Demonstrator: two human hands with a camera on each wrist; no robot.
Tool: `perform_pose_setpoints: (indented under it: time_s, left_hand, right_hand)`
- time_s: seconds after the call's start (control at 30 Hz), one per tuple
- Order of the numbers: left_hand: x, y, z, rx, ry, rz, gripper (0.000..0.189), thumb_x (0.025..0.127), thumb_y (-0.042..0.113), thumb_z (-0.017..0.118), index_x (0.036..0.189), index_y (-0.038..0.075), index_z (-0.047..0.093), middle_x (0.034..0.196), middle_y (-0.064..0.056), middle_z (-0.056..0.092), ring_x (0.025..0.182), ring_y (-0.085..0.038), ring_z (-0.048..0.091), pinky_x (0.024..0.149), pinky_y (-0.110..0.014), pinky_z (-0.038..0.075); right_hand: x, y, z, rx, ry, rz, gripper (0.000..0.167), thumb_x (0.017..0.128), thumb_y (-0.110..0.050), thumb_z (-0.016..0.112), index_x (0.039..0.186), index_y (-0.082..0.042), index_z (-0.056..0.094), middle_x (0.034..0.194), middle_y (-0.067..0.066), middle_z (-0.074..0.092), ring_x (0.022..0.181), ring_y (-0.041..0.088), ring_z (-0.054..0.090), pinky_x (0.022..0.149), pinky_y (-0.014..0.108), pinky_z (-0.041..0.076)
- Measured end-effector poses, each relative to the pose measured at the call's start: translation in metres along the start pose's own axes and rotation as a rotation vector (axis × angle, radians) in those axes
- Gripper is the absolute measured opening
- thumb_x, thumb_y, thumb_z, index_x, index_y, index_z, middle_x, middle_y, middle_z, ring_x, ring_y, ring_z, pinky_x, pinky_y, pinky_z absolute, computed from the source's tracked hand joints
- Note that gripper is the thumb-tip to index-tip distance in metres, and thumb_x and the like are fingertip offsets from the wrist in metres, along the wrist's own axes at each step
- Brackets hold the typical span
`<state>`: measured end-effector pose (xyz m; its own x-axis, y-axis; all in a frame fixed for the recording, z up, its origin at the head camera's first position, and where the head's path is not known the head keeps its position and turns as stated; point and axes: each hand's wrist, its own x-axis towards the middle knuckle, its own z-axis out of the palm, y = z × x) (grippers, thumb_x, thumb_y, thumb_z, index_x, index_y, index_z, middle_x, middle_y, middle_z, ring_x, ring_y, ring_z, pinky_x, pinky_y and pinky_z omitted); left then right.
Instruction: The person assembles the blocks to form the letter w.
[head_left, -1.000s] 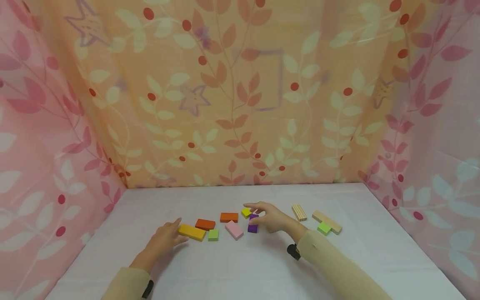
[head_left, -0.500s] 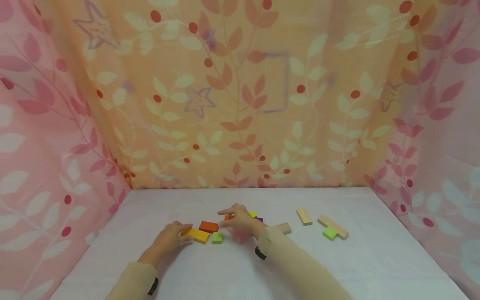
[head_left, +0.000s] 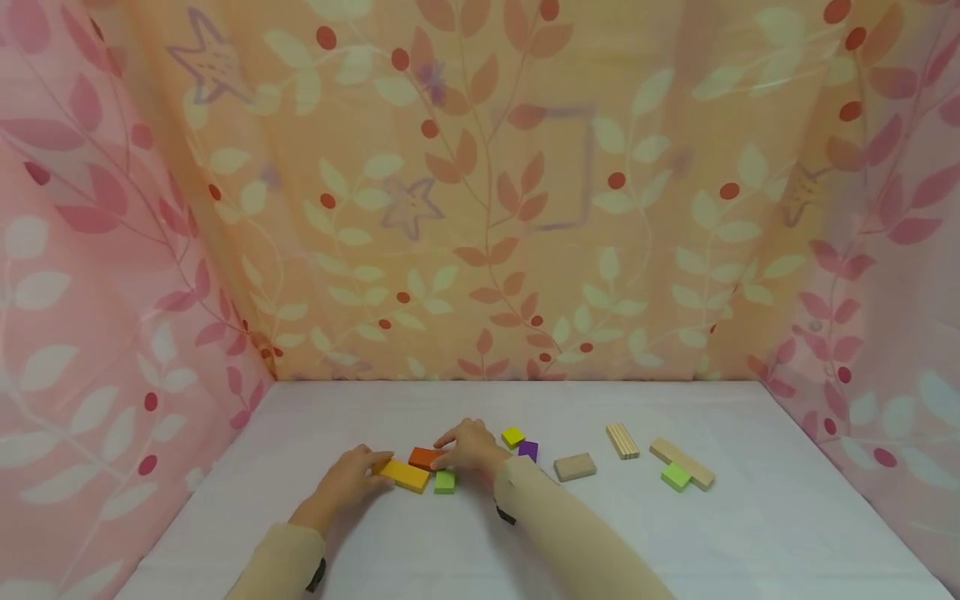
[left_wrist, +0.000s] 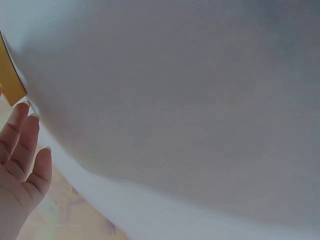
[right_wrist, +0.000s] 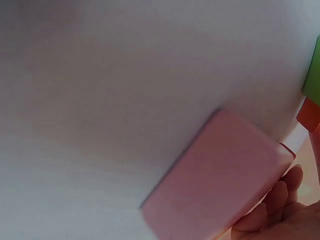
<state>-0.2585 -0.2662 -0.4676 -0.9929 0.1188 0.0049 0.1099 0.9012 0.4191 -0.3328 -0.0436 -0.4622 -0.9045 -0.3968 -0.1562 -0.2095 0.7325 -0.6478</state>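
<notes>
My left hand [head_left: 348, 477] holds the left end of a long yellow wooden block [head_left: 405, 476] between thumb and fingers. In the left wrist view, that block [left_wrist: 10, 75] shows at the left edge, beside the fingertips. My right hand [head_left: 471, 446] pinches the right end of an orange-red block [head_left: 423, 457] lying just behind the yellow one. A small light green block [head_left: 445, 482] is close in front of the right thumb. Below the right hand lies a pink block [right_wrist: 220, 175], mostly hidden by the wrist in the head view. A second orange-red block is hidden behind the right hand.
Right of the right hand lie a yellow square block [head_left: 513, 437], a purple block [head_left: 528, 451] and a plain wood block [head_left: 575, 467]. Farther right are a grooved wood block [head_left: 622, 441], a long plain block [head_left: 684, 463] and a green block [head_left: 676, 476]. Patterned curtains [head_left: 480, 250] enclose the white table.
My right hand has moved left from the purple block to the orange-red block, uncovering the plain wood block. The left hand stays at the yellow block; the head view has shifted slightly.
</notes>
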Motion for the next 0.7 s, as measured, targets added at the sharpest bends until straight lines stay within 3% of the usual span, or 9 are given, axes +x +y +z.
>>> perform_pose_setpoints:
  time_s: [0.2,0.4,0.53,0.63,0.7]
  left_hand:
    - [0.0016,0.0047,-0.0026,0.008,0.002,-0.001,0.044,0.082,0.026,0.078,0.121,0.008,0.068,0.094,-0.004,0.055,0.088,-0.023,0.054,0.081,-0.047,0.048]
    - [0.0031,0.0063,-0.0014,0.016,0.019,-0.002,0.041,0.082,0.025,0.078,0.119,0.009,0.069,0.090,-0.004,0.053,0.081,-0.019,0.051,0.075,-0.043,0.048]
    - [0.0033,0.0064,-0.0006,0.003,0.022,-0.006,0.041,0.082,0.025,0.077,0.119,0.009,0.069,0.091,-0.004,0.053,0.083,-0.020,0.052,0.077,-0.044,0.048]
    - [0.0036,0.0048,0.0000,0.011,0.026,-0.006,0.041,0.081,0.025,0.078,0.118,0.010,0.070,0.091,-0.003,0.053,0.083,-0.020,0.052,0.077,-0.043,0.047]
    - [0.0037,0.0036,0.0001,0.018,0.029,-0.003,0.041,0.080,0.025,0.079,0.117,0.010,0.070,0.090,-0.003,0.052,0.082,-0.020,0.051,0.075,-0.041,0.047]
  right_hand:
    - [0.0019,-0.0045,-0.0008,-0.041,0.002,0.005,0.022,0.076,-0.035,0.084,0.091,-0.021,0.078,0.104,0.004,0.054,0.101,0.026,0.046,0.090,0.045,0.042]
    - [0.0047,-0.0010,-0.0007,-0.119,-0.003,-0.093,0.022,0.078,-0.033,0.082,0.088,-0.014,0.075,0.091,-0.001,0.053,0.092,0.019,0.045,0.082,0.035,0.041]
    - [0.0061,0.0005,-0.0025,-0.078,0.039,-0.164,0.011,0.083,-0.018,0.076,0.079,-0.009,0.073,0.083,-0.001,0.051,0.086,0.016,0.043,0.075,0.028,0.040]
    - [0.0043,-0.0002,-0.0040,-0.050,0.046,-0.188,0.012,0.084,-0.010,0.072,0.072,-0.009,0.071,0.081,-0.001,0.049,0.084,0.014,0.042,0.072,0.025,0.039]
    - [0.0015,-0.0009,-0.0049,-0.063,0.033,-0.193,0.015,0.084,-0.014,0.074,0.070,-0.010,0.071,0.080,-0.001,0.050,0.084,0.014,0.042,0.072,0.025,0.039]
